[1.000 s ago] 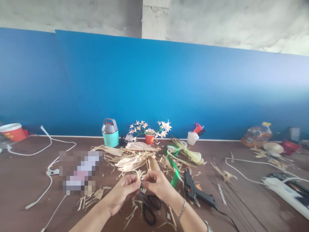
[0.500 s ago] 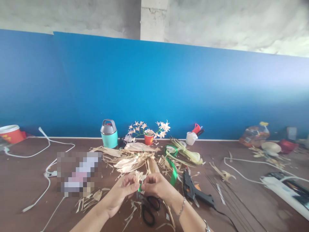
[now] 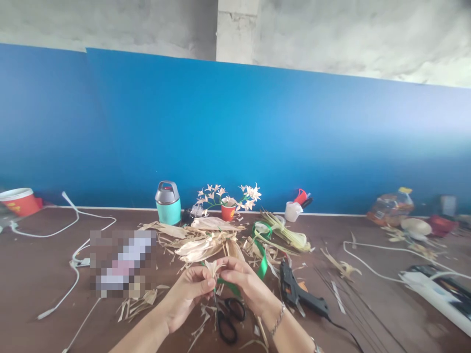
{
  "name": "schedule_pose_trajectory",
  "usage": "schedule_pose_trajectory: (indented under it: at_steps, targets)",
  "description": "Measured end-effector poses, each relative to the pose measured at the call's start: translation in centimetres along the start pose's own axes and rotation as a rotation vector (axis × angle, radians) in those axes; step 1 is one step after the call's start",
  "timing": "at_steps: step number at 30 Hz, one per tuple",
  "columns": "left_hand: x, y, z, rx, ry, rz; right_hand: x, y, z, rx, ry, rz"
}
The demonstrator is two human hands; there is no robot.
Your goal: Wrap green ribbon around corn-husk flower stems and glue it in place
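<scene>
Between my two hands is a small pale husk flower (image 3: 212, 267) with a green stem below it. My left hand (image 3: 189, 293) pinches its base between thumb and fingers. My right hand (image 3: 243, 283) has its fingers bent at the flower's right side, with green ribbon (image 3: 231, 286) running under them; its fingertips are partly hidden. Black-handled scissors (image 3: 227, 327) lie just below the hands. Dry husks (image 3: 200, 247) are heaped beyond them, and a black glue gun (image 3: 301, 294) rests to the right.
At the back stand a teal jar (image 3: 169, 208), a red cup (image 3: 228, 211) with husk flowers and a white cup (image 3: 293, 211). White cables (image 3: 55, 235) cross the left side. Thin wires and a white power strip (image 3: 434, 294) lie at right.
The flower now shows spread petals above my left fingers. My right hand has shifted up around its side, and a longer piece of green ribbon shows beneath my right hand.
</scene>
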State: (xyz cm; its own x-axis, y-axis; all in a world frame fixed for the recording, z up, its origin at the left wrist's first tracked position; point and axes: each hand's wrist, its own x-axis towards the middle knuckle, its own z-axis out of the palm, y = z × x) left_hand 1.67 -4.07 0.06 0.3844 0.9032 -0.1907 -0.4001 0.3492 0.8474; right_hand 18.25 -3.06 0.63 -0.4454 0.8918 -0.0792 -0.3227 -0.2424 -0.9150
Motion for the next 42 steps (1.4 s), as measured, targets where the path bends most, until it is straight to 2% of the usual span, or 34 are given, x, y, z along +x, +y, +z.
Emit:
schedule_pose_trajectory:
  at_steps: [5, 10, 15, 20, 27, 31, 37, 42]
  targets:
    - [0.3, -0.2, 0.2, 0.154, 0.079, 0.066, -0.3, -0.4, 0.9, -0.081, 0.057, 0.003]
    - [0.4, -0.1, 0.1, 0.284, 0.07, 0.051, -0.1, -0.4, 0.7, -0.071, 0.058, -0.018]
    - [0.5, -0.3, 0.0, 0.328, 0.077, 0.038, 0.2, -0.2, 0.2, -0.25, 0.098, -0.011]
    - [0.5, -0.3, 0.0, 0.274, 0.089, -0.008, 0.5, 0.1, -0.1, -0.331, 0.115, 0.009]
    - [0.5, 0.0, -0.1, 0.284, 0.033, -0.007, 0.3, -0.3, 0.1, -0.311, 0.108, 0.05]
    - [0.5, -0.1, -0.4, 0.365, -0.017, -0.019, 0.4, 0.1, -0.1, -0.277, 0.077, 0.052]
    - [0.5, -0.1, -0.6, 0.518, -0.023, -0.031, 0.4, 0.3, -0.3, -0.317, 0.074, 0.076]
    - [0.4, -0.1, -0.5, 0.528, -0.022, -0.036, 0.4, 0.1, -0.4, -0.325, 0.069, 0.103]
